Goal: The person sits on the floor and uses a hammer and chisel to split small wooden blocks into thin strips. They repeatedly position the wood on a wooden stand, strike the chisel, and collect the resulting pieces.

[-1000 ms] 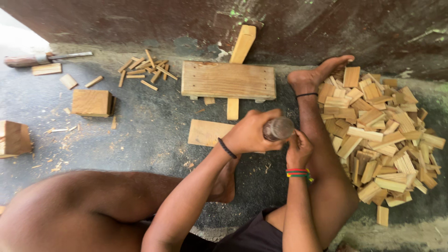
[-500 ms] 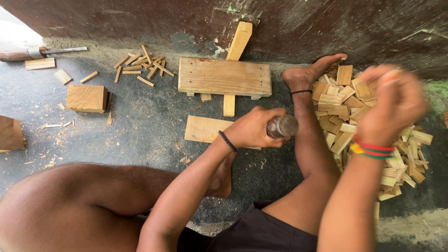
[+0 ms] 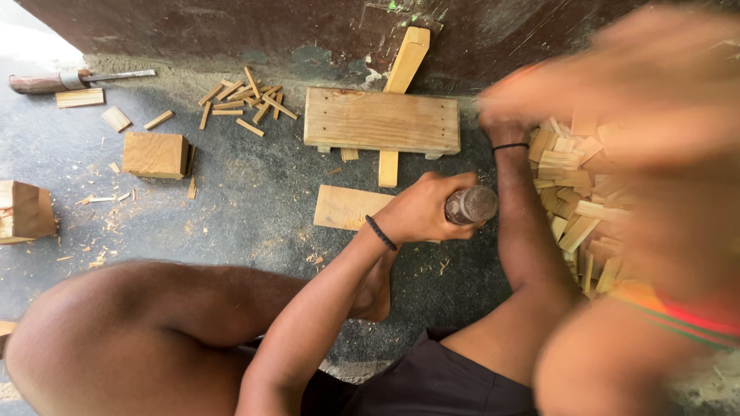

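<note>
**Swinging blind: a raised hand, a gripped tool, bare legs in the middle**

Sitting on the dark floor [image 3: 254,208] with bare legs spread, the person works with nothing between skin and wood. The largest worry, as a judgement, is the right hand [image 3: 624,85]: it fills the upper right of the frame as a blur, so whether it is closed on anything cannot be told. A hand that blurred, coming down near the shin and ankle at right centre, could strike flesh instead of wood.

Below it, at the right edge, lies the heap of split sticks [image 3: 578,200], loose and touching the leg. A knock could send pieces sliding under the foot.

The small bench [image 3: 381,119] stands at upper centre, a slat leaning on the wall behind it. A flat board [image 3: 343,206] lies just below the bench.

The left hand [image 3: 424,208], at centre, is wrapped fully round a dark round-ended handle [image 3: 472,205], fingers closed tight; the tool's working end is hidden. Should that end slip, the left foot, just below it, is the likely victim.

At upper left a long blade with a wooden handle [image 3: 69,79] lies well apart from the wood blocks [image 3: 154,154] near it.
</note>
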